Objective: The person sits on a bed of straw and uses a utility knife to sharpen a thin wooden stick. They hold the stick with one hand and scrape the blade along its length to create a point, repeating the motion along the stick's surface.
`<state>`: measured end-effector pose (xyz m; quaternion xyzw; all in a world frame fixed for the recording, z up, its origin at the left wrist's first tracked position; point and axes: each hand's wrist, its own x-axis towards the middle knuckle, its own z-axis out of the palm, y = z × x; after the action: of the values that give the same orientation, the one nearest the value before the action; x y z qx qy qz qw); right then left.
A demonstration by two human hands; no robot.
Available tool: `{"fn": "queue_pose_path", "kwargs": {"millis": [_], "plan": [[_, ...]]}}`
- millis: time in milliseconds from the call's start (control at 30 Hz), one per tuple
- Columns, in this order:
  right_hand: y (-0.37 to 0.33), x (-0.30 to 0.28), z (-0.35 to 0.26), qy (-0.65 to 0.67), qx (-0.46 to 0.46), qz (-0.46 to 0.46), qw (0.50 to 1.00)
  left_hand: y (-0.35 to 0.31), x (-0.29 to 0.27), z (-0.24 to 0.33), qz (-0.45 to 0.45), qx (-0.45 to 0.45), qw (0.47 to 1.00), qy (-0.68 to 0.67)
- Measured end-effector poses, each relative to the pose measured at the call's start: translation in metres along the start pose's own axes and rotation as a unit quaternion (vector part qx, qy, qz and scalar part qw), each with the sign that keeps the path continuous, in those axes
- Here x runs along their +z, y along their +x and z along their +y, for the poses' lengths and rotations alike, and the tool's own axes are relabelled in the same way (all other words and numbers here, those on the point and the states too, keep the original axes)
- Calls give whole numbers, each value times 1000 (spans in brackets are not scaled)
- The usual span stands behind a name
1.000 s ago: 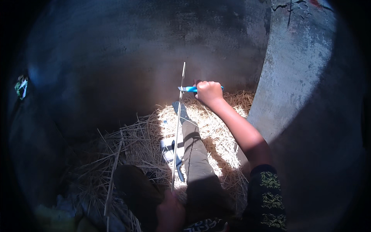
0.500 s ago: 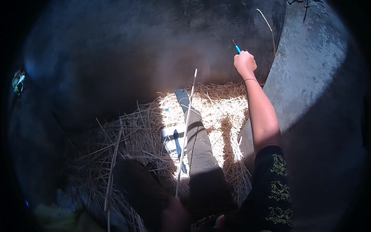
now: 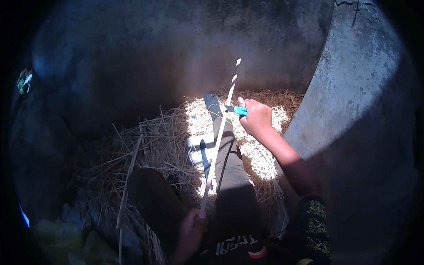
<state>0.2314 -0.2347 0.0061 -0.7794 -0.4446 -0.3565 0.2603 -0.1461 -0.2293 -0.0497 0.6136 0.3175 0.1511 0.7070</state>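
My left hand [image 3: 193, 226], in shadow low in the picture, is closed round the near end of a long pale strip [image 3: 218, 152], which looks like split wood or bamboo. The strip slants up and away over my outstretched trousered leg [image 3: 229, 165]. In my right hand [image 3: 259, 116] is a bright blue utility knife [image 3: 241, 111], its thumb toward the far side. The dark blade meets, or lies just over, the strip above its middle. A dark, saw-toothed blade [image 3: 205, 157] lies beside my leg, partly over a white flat object [image 3: 194, 148].
Straw and shavings [image 3: 159, 145] cover the ground round my legs. A longer pale strip [image 3: 130, 176] lies at the left. A dark curved wall [image 3: 176, 57] rises ahead, and a grey slab-like surface [image 3: 353, 79] stands at the right. Yellowish cloth [image 3: 62, 236] sits at lower left.
My right hand has come down and back from the far upper right, bringing the utility knife to the strip. A thin curled shaving near the wall has gone from view. The strip's far end is higher.
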Motion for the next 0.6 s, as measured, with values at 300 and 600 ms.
{"fn": "queue_pose_path", "kwargs": {"millis": [300, 600], "plan": [[51, -20, 15, -14, 140, -57, 988, -22, 5, -25, -34, 72, 979, 186], [83, -24, 92, -3, 406, -36, 913, -32, -7, -23, -5, 27, 992, 123]]}}
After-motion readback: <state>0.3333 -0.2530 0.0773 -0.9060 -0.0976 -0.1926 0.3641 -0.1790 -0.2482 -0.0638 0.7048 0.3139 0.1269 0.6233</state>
